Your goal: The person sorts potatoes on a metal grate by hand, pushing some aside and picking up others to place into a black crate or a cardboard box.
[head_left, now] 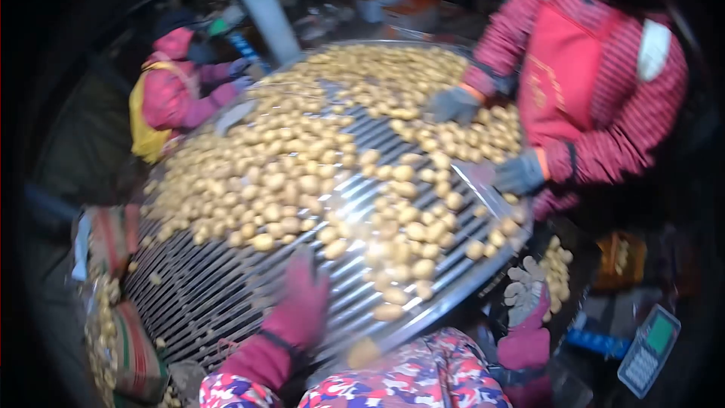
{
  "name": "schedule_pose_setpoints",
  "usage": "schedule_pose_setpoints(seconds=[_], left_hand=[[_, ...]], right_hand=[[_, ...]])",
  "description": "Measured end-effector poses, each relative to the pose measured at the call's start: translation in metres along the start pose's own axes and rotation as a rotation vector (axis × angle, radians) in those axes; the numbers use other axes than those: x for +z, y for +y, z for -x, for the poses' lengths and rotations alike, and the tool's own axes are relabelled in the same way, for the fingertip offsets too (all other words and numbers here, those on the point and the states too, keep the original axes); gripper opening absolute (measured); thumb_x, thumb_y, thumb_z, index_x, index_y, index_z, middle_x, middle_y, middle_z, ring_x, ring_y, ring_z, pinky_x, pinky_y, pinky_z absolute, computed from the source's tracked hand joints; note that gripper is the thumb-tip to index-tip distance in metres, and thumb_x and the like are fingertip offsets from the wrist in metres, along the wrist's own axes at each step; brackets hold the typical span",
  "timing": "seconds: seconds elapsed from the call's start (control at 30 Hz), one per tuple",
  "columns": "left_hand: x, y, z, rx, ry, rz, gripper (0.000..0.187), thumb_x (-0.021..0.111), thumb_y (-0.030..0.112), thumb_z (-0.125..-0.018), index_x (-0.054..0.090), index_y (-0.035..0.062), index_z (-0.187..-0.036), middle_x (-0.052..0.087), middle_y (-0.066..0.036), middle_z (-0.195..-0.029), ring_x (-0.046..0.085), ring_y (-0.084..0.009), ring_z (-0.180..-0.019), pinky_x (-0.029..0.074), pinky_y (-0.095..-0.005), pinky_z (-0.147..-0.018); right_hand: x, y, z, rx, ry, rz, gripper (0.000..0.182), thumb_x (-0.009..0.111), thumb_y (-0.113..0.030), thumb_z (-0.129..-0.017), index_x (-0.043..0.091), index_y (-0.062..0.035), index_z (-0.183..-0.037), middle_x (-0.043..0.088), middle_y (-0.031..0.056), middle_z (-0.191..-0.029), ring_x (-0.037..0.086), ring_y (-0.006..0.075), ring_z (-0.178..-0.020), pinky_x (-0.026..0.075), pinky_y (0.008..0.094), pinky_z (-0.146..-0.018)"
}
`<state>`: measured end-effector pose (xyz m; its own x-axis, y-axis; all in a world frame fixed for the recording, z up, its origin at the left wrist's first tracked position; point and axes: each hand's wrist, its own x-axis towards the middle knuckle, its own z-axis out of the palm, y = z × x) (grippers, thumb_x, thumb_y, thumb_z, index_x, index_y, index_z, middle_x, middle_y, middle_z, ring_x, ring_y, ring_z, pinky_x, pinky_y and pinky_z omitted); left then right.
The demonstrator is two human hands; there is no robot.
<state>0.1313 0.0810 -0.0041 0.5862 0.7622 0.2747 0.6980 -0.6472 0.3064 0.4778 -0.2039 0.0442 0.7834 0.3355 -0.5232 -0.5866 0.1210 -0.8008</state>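
Note:
My left hand [304, 295], in a pink glove with a darker tip, is over the metal slats of the round sorting table [219, 287]. Motion blurs it, but its fingers look stretched forward and I see nothing in them. The nearest potatoes [263, 242] lie just beyond its fingertips. At the lower right, beside the table rim, my right hand [526, 291] has its pale glove fingers spread, with nothing plainly held. Several potatoes [557, 272] lie next to it, below the rim. One blurred potato [364, 353] is at the near rim, in front of my patterned clothing.
Across to the right, a person in a red apron [563, 68] has grey-gloved hands among the potatoes, one by a flat metal plate [481, 185]. Another person [177, 91] works at the left. Striped sacks [140, 351] stand lower left; a scale display [649, 350] is lower right.

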Motion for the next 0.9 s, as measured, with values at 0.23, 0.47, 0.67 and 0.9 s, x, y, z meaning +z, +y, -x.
schedule_pose_setpoints(seconds=[0.23,0.47,0.67,0.9], left_hand=[[0.046,0.071,-0.045,0.035,-0.409,0.537,0.073,0.066,0.031,-0.088,0.035,0.0118,-0.151,0.024,-0.021,-0.158,0.022,-0.0393,-0.147,0.019,-0.0446,-0.12],[-0.028,0.026,-0.111,-0.201,-0.149,0.609,0.047,0.065,0.009,-0.088,0.056,0.0093,-0.134,0.058,-0.017,-0.133,0.05,-0.0309,-0.131,0.039,-0.0382,-0.111],[0.0,-0.015,-0.18,-0.134,-0.168,0.303,0.055,0.07,0.013,-0.081,0.056,0.0126,-0.134,0.051,-0.016,-0.14,0.048,-0.0336,-0.131,0.04,-0.0419,-0.109],[0.013,-0.01,-0.201,-0.004,-0.245,0.075,0.047,0.076,0.02,-0.071,0.064,0.0128,-0.116,0.06,-0.012,-0.11,0.057,-0.0326,-0.106,0.049,-0.0428,-0.093]], right_hand=[[0.164,0.036,0.047,-0.513,-0.955,0.507,0.027,0.044,-0.014,-0.1,0.065,0.0007,-0.107,0.067,0.0053,-0.088,0.06,0.0074,-0.063,0.046,0.021,-0.052],[0.189,0.144,0.022,0.958,-1.214,-0.106,0.039,0.057,-0.025,-0.099,0.055,0.0071,-0.121,0.064,0.0192,-0.107,0.058,0.013,-0.077,0.046,0.0198,-0.059],[0.193,0.134,0.012,0.727,-1.175,0.041,0.048,0.051,-0.03,-0.101,0.047,0.0012,-0.137,0.063,0.0135,-0.117,0.064,0.0188,-0.093,0.053,0.0309,-0.08],[0.198,0.138,0.005,0.762,-1.086,-0.341,0.064,0.045,-0.053,-0.1,0.038,-0.0084,-0.146,0.056,0.0113,-0.131,0.061,0.0231,-0.107,0.053,0.0329,-0.082]])
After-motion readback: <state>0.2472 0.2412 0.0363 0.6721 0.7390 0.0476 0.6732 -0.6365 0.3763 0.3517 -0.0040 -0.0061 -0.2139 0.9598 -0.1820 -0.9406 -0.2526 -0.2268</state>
